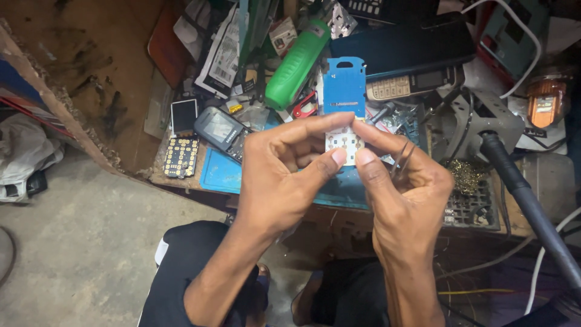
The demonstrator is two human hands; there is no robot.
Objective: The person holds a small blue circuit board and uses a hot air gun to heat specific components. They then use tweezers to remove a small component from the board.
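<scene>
Both hands meet over the front edge of the blue mat [221, 172] and pinch the same thing: a blue phone board [344, 91] with a pale keypad sheet at its lower end. The left hand [284, 172] is closed on the board's lower left corner, thumb and forefinger pressed against it. The right hand [402, 188] grips the lower right corner the same way, and a thin pair of tweezers [402, 158] is tucked against its fingers. The board stands upright above the mat, its top end with a slot pointing away from the person.

Left of the mat, a loose keypad board [181, 157] with gold contacts lies flat at the bench edge. Just beyond it sits a small screen [184, 115], and a grey phone [223, 130] lies partly on the mat's far left corner. Behind the mat, a green bottle [298, 63] lies on its side among papers and parts. Further back right of the mat, a phone with pale keys [408, 85] lies under a dark flat case [402, 45]. Right of the mat, a black tray [472, 206] with grid compartments holds a clump of brass wool [465, 174] at its far end; what fills the other compartments I cannot tell. A thick black cable [523, 200] runs across beside it.
</scene>
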